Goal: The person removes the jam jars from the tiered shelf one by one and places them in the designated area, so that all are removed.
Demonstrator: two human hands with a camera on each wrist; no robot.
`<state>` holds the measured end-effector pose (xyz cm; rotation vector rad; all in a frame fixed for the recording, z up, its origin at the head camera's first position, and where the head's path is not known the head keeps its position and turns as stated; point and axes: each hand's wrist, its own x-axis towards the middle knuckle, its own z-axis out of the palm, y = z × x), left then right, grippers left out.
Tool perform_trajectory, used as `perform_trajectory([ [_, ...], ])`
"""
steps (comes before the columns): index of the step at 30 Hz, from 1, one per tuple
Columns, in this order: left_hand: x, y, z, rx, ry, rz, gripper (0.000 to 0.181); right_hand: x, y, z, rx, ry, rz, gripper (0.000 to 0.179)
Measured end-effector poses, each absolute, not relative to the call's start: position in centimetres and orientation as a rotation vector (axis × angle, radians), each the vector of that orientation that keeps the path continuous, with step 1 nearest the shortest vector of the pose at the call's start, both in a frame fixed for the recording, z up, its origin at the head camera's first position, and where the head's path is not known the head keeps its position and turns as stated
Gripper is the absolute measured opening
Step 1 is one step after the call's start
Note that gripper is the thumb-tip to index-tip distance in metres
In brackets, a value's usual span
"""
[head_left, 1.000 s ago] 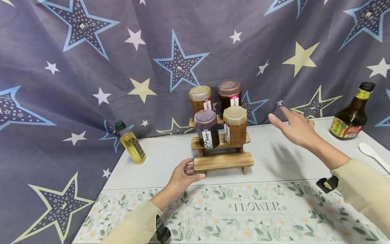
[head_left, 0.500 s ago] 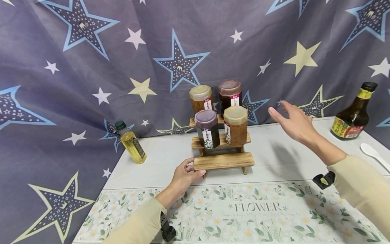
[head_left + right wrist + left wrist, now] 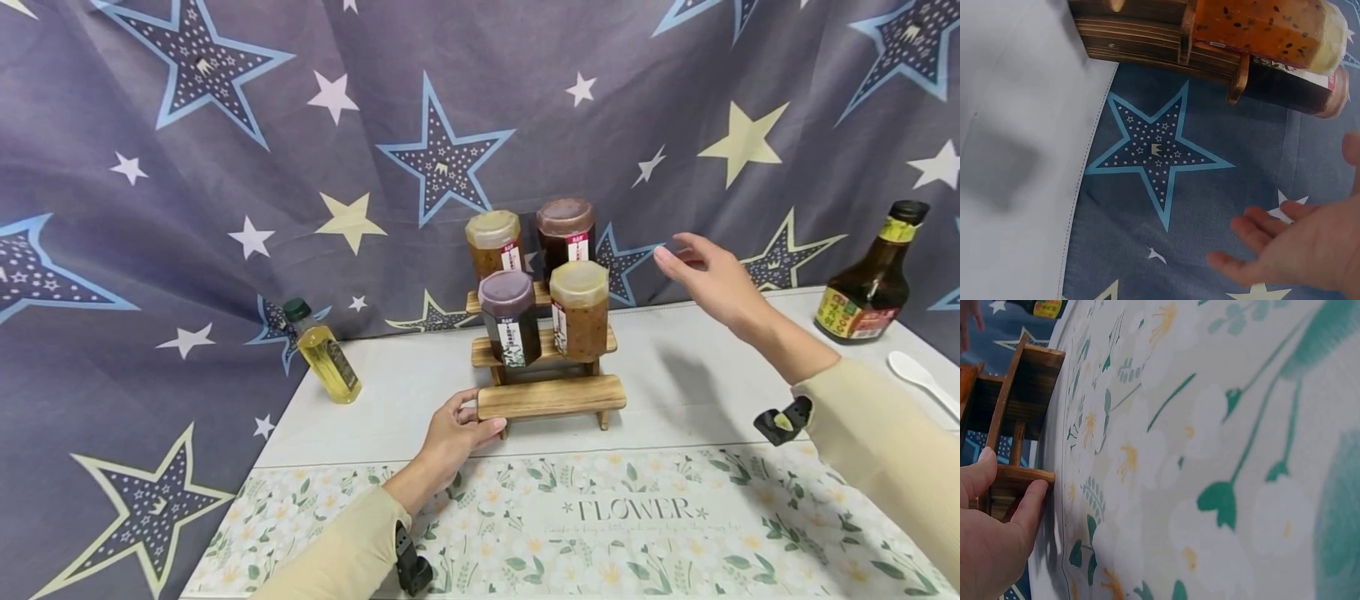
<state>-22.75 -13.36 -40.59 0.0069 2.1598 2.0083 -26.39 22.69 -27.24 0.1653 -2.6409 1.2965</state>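
Observation:
A stepped wooden rack (image 3: pixel 551 397) stands on the table. Its left end is held by my left hand (image 3: pixel 447 437); in the left wrist view the thumb (image 3: pixel 984 470) and a finger lie against the lowest step's wood. On the middle step sit a dark jar with a purple lid (image 3: pixel 512 327) and an orange-brown jar with a pale yellow lid (image 3: pixel 581 321). Behind them, on the top step, are an amber jar (image 3: pixel 492 242) and a dark red-lidded jar (image 3: pixel 564 229). My right hand (image 3: pixel 716 279) hovers right of the jars, fingers relaxed, holding nothing.
A small oil bottle (image 3: pixel 326 358) stands at the left. On the far right are a dark sauce bottle (image 3: pixel 862 283) and a white spoon (image 3: pixel 922 383). A starry curtain (image 3: pixel 300 167) hangs right behind the table, and a flower-printed mat (image 3: pixel 600 533) covers its front.
My right hand has moved slightly up and to the left, nearer the jars. My left hand's thumb has risen a little against the rack; rack and jars look unmoved.

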Motion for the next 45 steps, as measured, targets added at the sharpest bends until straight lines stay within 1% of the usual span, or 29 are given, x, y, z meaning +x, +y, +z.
perform_trajectory([
  [11, -22.8, -13.4, -40.7, 0.005, 2.152, 2.005, 0.067, -28.1, 20.3, -25.7, 0.319, -2.599, 1.477, 0.082],
  [27, -22.7, -13.4, -40.6, -0.002, 2.126, 2.027, 0.067, -31.6, 17.0, -22.9, 0.414, -2.555, 1.621, 0.093],
  [36, -22.7, -13.4, -40.6, -0.003, 2.115, 2.033, 0.068, -33.0, 15.6, -22.5, 0.479, -2.569, 1.638, 0.09],
  [45, -22.6, -13.4, -40.6, -0.009, 2.12, 2.031, 0.068, -33.7, 15.2, -22.9, 0.462, -2.516, 1.685, 0.075],
])
